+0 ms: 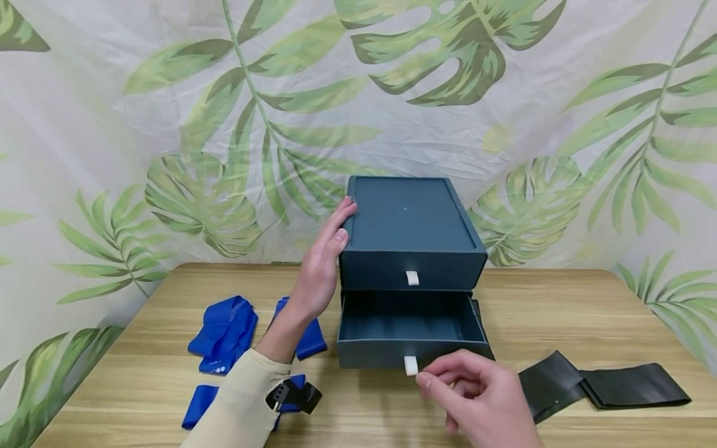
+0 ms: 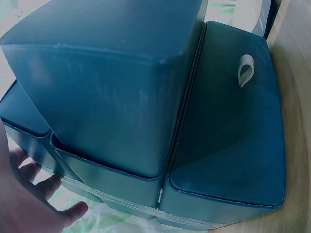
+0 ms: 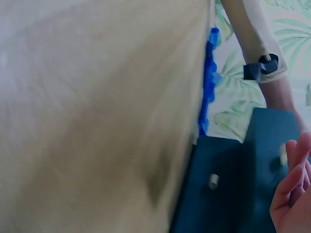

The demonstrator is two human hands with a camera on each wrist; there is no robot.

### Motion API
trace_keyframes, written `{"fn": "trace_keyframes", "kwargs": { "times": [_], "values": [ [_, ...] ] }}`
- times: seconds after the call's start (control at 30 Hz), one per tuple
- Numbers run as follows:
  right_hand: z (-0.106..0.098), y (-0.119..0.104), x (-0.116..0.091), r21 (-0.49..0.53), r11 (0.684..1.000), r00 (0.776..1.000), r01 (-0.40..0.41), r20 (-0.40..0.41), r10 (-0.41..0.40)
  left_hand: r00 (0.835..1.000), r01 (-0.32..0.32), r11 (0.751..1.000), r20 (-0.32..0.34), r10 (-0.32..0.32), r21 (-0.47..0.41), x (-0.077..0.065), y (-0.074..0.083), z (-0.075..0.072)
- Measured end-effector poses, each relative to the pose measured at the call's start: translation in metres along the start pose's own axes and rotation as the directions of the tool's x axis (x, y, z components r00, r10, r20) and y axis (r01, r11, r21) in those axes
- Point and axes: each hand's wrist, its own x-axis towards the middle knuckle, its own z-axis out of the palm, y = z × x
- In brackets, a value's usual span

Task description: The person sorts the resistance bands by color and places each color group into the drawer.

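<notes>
A dark blue-green drawer cabinet (image 1: 406, 214) stands on the table, its top drawer closed. Below it, a drawer (image 1: 411, 354) is pulled out, with nothing visible inside. My right hand (image 1: 484, 398) has thumb and forefinger together at that drawer's white fabric pull tab (image 1: 411, 365), pinching its lower edge. My left hand (image 1: 319, 274) rests against the cabinet's left side, fingers extended toward the top edge. In the left wrist view, another closed drawer (image 2: 228, 126) with a looped tab (image 2: 246, 70) lies beneath the pulled-out one.
Blue folded bands (image 1: 224, 330) lie left of the cabinet, some partly behind my left forearm. Black folded bands (image 1: 635, 386) lie to the right, partly behind my right hand. A leaf-patterned cloth (image 1: 302, 118) hangs behind the wooden table (image 1: 560, 311).
</notes>
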Motion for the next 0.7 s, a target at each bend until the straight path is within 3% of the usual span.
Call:
{"fn": "trace_keyframes", "kwargs": {
  "times": [0.1, 0.17, 0.27, 0.33, 0.4, 0.43, 0.5, 0.57, 0.7],
  "values": [
    [-0.01, -0.007, -0.006, -0.015, 0.997, 0.994, 0.08, -0.068, -0.081, 1.0, -0.002, 1.0, 0.0, 0.002, 0.001, 0.0, -0.001, 0.0],
    [-0.02, -0.012, -0.008, -0.027, 0.986, 0.978, 0.166, -0.126, -0.168, 1.0, -0.003, 1.0, 0.0, 0.003, 0.001, 0.0, -0.001, -0.001],
    [-0.039, -0.016, -0.001, 0.008, 0.934, 0.917, 0.356, -0.196, -0.348, 1.0, -0.004, 1.0, -0.003, 0.004, 0.002, 0.0, 0.0, 0.0],
    [-0.053, -0.018, 0.009, 0.08, 0.879, 0.867, 0.47, -0.226, -0.443, 1.0, -0.004, 1.0, -0.004, 0.004, 0.003, 0.0, 0.0, 0.0],
    [-0.066, -0.02, 0.023, 0.165, 0.816, 0.823, 0.554, -0.255, -0.508, 1.0, -0.003, 1.0, -0.004, 0.003, 0.001, 0.0, 0.0, 0.0],
    [-0.072, -0.022, 0.03, 0.2, 0.797, 0.813, 0.57, -0.272, -0.514, 1.0, -0.002, 1.0, -0.003, 0.002, 0.0, 0.001, -0.001, 0.0],
    [-0.084, -0.025, 0.046, 0.24, 0.781, 0.81, 0.576, -0.295, -0.506, 1.0, -0.002, 1.0, -0.002, 0.002, -0.002, 0.001, -0.001, 0.0],
    [-0.095, -0.024, 0.064, 0.241, 0.796, 0.824, 0.556, -0.289, -0.488, 1.0, -0.001, 1.0, 0.0, 0.001, -0.005, 0.001, -0.001, 0.0],
    [-0.115, -0.016, 0.1, 0.194, 0.877, 0.896, 0.44, -0.155, -0.416, 1.0, 0.003, 1.0, 0.001, -0.003, -0.006, 0.0, 0.001, 0.0]
  ]
}}
